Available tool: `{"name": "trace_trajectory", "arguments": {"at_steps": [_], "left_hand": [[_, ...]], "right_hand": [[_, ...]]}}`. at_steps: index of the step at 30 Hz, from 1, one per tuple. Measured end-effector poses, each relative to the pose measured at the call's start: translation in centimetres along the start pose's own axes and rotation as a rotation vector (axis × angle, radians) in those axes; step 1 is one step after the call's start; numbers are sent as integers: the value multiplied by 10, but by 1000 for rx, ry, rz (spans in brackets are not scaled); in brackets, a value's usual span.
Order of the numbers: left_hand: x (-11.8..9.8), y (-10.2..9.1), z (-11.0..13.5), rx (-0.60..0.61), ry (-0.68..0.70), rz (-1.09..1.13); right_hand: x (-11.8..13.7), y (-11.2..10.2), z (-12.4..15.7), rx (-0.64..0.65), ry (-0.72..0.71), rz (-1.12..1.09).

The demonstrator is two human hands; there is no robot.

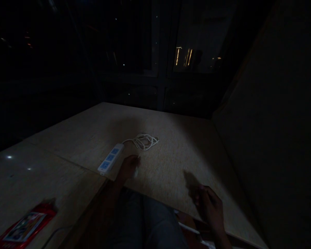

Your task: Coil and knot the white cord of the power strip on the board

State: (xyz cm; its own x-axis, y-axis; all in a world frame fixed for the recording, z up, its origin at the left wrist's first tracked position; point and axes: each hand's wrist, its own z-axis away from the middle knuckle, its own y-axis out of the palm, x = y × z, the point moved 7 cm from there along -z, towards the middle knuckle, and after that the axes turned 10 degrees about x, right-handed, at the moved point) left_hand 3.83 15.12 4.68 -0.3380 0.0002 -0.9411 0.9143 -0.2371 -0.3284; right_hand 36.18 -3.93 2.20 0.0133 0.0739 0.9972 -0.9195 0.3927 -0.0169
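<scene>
My left hand is closed above the table's near edge, just right of the power strip. A small pale thing shows at its fingers, too dim to name. The white power strip with blue socket faces lies on the table, and its white cord is loosely coiled beyond my left hand. My right hand hovers over the near edge at the right, its fingers curled in. Whatever it may hold is hidden in the dark.
The room is very dark. The pale wooden tabletop has a seam on the left. A red packet lies at the lower left, near a thin dark cable. A wall or panel rises along the right, and windows stand behind.
</scene>
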Motion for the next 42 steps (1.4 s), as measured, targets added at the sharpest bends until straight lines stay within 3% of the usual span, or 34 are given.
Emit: {"name": "trace_trajectory", "arguments": {"at_steps": [5,9,13,25,35,42], "left_hand": [[-17,55,10,141,-94,482],[-29,97,18,235,-108,615],[-28,125,25,291,-138,682],[-16,148,29,323,-174,787],[-29,167,47,430,-189,770],[-41,191,59,471,-189,738]], "right_hand": [[0,0,0,1,5,18],[-1,0,0,6,20,28],[0,-1,0,-20,19,5],[-1,-2,1,-34,27,-28],[-4,-2,1,-24,17,24],[12,-4,-2,-59,-141,157]]}}
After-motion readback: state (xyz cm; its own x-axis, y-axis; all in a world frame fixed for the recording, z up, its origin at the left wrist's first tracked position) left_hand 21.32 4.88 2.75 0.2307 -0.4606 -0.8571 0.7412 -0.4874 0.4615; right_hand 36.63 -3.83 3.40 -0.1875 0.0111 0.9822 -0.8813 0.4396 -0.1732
